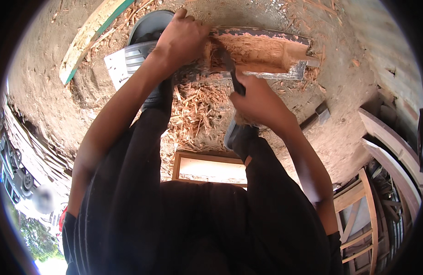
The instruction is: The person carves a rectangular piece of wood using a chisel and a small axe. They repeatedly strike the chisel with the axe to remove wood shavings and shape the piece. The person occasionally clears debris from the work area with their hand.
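Note:
My left hand [184, 39] is closed over the left end of a reddish wooden piece [266, 55] with a hollowed, rough-cut face and peeling dark edges; exactly what its fingertips grip is partly hidden. My right hand [253, 98] is wrapped round the dark handle of a hand tool [227, 59], whose blurred blade reaches into the hollow. A dark round-ended object [147, 27], perhaps footwear, and a pale ribbed piece [131, 62] lie by my left hand. My dark-covered left foot [154, 98] is below the wood; my right foot [241, 137] is below my right hand.
Wood shavings [195, 114] cover the dirt between my legs, above a wooden frame [177, 165]. A curved green-edged plank [87, 39] lies upper left. A dark metal tool [321, 112] lies right, near stacked boards [390, 137], a wooden frame [372, 220] and a corrugated wall [386, 55].

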A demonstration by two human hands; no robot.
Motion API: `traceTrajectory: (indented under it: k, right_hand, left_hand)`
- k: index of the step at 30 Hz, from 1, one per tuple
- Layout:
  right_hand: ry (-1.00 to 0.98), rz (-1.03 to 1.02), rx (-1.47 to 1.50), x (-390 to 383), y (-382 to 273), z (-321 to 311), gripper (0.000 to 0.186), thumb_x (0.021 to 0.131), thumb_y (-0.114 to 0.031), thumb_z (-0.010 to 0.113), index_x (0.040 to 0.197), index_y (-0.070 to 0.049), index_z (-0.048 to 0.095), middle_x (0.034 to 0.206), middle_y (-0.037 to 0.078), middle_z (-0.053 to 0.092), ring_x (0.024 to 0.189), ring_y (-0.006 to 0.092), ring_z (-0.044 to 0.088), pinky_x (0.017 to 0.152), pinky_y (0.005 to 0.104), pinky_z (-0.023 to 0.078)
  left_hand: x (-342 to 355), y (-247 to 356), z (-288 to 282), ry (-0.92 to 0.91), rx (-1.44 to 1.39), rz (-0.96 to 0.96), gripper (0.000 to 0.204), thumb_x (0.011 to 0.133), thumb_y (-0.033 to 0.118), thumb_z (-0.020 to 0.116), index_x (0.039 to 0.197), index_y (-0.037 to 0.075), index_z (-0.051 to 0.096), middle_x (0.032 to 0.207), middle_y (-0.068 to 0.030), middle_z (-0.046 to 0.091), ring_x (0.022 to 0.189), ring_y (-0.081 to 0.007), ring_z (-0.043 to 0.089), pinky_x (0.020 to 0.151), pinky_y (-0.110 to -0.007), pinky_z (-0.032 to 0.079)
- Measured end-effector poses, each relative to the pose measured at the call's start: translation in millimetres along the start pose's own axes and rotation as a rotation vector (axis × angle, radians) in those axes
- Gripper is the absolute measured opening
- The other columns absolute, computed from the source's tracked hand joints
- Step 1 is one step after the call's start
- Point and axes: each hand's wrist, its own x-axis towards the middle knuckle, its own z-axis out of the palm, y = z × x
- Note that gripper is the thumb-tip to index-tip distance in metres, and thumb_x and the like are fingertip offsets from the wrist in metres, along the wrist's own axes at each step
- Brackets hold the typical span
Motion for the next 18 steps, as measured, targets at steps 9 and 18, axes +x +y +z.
traceTrajectory:
  k: [9,18]
  right_hand:
    - [-0.003,0.03,-0.103,-4,-4,0,0.038,0.083,-0.016,0.054,0.117,0.001,0.058,0.065,0.01,0.054,0.059,0.0182,0.052,0.059,0.0335,0.042]
    - [0.017,-0.017,-0.043,-5,11,-2,0.031,0.085,-0.018,0.057,0.106,0.004,0.059,0.068,0.013,0.055,0.061,0.0202,0.051,0.061,0.0358,0.042]
  left_hand:
    - [1,7,-15,-0.118,-0.017,-0.079,0.014,0.089,0.018,0.052,0.079,0.01,0.058,0.06,-0.0067,0.062,0.06,-0.0248,0.064,0.079,-0.037,0.041]
    - [-1,3,-2,0.0,0.017,-0.041,0.012,0.087,0.017,0.054,0.078,0.01,0.058,0.065,-0.007,0.061,0.066,-0.0231,0.063,0.076,-0.038,0.04]
